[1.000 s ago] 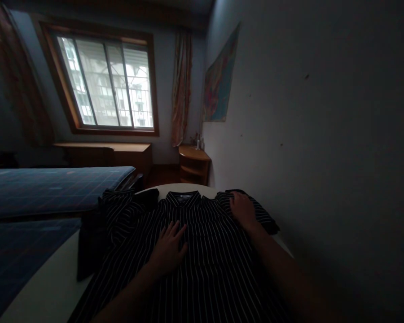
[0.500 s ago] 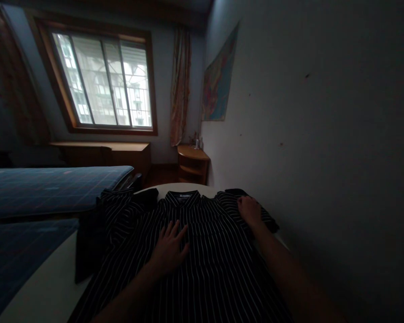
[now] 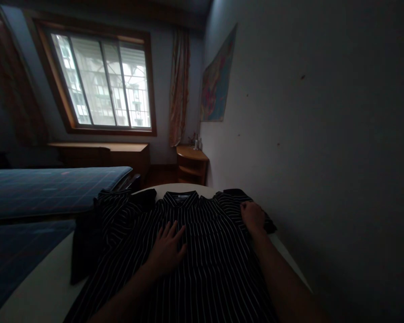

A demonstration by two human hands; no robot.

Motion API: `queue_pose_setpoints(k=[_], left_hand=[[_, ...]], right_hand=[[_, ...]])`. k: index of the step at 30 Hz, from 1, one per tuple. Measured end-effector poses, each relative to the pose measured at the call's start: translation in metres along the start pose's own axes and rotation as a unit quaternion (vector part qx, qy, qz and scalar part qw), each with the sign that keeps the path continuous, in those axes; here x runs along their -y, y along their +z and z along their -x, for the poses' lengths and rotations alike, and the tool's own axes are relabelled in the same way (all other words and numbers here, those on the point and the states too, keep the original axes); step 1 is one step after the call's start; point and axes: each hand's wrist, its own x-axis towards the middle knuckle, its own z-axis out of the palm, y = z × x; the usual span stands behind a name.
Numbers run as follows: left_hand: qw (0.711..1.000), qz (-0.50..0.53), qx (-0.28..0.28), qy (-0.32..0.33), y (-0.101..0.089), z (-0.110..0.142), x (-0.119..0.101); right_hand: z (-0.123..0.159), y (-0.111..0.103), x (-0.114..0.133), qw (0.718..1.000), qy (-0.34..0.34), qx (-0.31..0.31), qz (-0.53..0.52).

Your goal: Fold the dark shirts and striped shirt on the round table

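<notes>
A black shirt with thin white stripes [image 3: 208, 246] lies spread on a pale round-edged table [image 3: 37, 287], its collar [image 3: 181, 200] at the far side. Flat on the shirt's chest rests my left hand [image 3: 167, 249], fingers spread and holding nothing. My right hand [image 3: 253, 217] is at the right sleeve [image 3: 232, 206], its fingers curled closed on the cloth. The left sleeve [image 3: 116, 215] lies bunched in folds, with a plain black part of cloth [image 3: 84, 253] hanging beside it.
A blue plaid mattress [image 3: 54, 188] is at the left, close to the table. The bare wall [image 3: 323, 179] runs along the right side. Beyond the table stand a corner shelf [image 3: 191, 153] and a low wooden cabinet [image 3: 128, 152] under the window.
My right hand has shifted slightly right and down along the sleeve. My left hand stays flat on the shirt; the whole view has moved a little.
</notes>
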Motion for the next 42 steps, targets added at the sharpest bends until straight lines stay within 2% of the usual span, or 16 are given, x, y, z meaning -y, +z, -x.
queue_pose_setpoints(k=[4,7,11,13,17,20,25,30,33,39,42], left_hand=[[1.000,-0.007,-0.005,0.001,0.001,0.000,0.000],[1.000,-0.013,-0.003,-0.003,0.000,0.000,-0.001],[1.000,-0.019,0.008,-0.005,-0.002,0.000,-0.002],[1.000,-0.019,0.009,-0.005,-0.003,0.000,-0.002],[1.000,-0.015,0.009,-0.007,-0.004,0.000,-0.003],[1.000,-0.013,0.012,-0.007,-0.005,0.001,-0.004],[1.000,-0.016,0.006,-0.006,-0.003,0.000,-0.002],[1.000,-0.014,0.000,-0.003,-0.001,0.000,-0.001],[1.000,-0.011,0.000,-0.004,-0.001,0.000,0.000],[1.000,-0.014,0.003,-0.004,0.001,-0.001,0.001],[1.000,-0.014,0.004,-0.003,0.002,0.000,0.002]], right_hand=[[0.004,0.002,0.000,1.000,0.006,-0.007,-0.021],[0.003,0.000,0.000,0.998,0.036,-0.022,-0.054],[-0.002,-0.013,0.003,0.992,0.093,-0.039,-0.080],[-0.004,-0.023,0.005,0.991,0.097,-0.049,-0.075],[-0.006,-0.041,0.009,0.996,0.035,-0.049,-0.073],[-0.006,-0.044,0.012,0.995,-0.020,-0.011,-0.095],[-0.001,-0.030,0.016,0.993,-0.022,0.075,-0.087],[0.002,-0.018,0.012,0.991,-0.055,0.105,-0.059],[-0.002,-0.015,0.008,0.992,-0.047,0.075,-0.094],[-0.014,-0.006,-0.005,0.979,0.038,-0.048,-0.193],[-0.017,-0.002,-0.010,0.974,0.047,-0.048,-0.218]])
